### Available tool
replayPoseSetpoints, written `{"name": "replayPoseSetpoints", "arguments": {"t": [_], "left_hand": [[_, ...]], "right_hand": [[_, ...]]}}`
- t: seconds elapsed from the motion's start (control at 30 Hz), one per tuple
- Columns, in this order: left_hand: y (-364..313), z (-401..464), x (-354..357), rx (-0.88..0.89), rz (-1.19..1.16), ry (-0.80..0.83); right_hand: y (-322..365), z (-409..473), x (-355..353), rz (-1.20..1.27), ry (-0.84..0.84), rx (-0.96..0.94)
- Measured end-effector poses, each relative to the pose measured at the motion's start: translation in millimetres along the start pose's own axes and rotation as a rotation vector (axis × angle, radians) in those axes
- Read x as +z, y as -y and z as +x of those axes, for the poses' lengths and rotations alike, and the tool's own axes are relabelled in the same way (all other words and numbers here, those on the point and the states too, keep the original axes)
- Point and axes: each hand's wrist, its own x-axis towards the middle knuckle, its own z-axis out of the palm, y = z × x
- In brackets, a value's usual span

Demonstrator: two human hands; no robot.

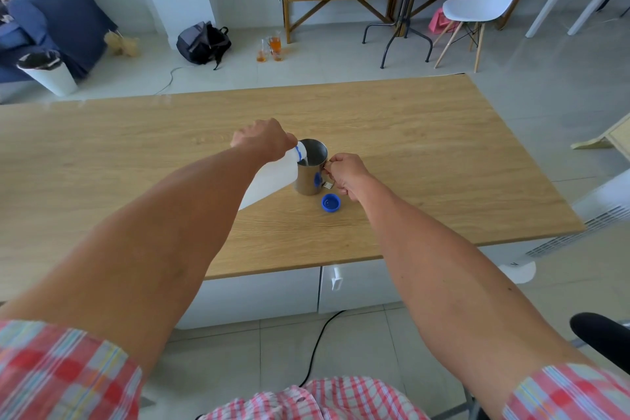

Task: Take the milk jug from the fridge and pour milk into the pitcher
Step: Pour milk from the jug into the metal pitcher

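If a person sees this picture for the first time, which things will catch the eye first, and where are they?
At the middle of the wooden table, the left hand tilts a white milk jug so that milk runs into a steel pitcher, while the right hand holds the pitcher's handle. The blue cap lies open side up on the table, just in front of the pitcher.

text: none legible | pitcher (311,177): blue mark, perhaps a logo, too blurred to read
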Motion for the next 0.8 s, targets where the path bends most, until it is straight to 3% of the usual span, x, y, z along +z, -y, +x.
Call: {"name": "replayPoseSetpoints", "arguments": {"t": [0.8], "left_hand": [[-3.1,1.1,-2.6,-0.011,0.016,0.029]], "right_hand": [[0.2,3.3,0.4,0.003,0.001,0.009]]}}
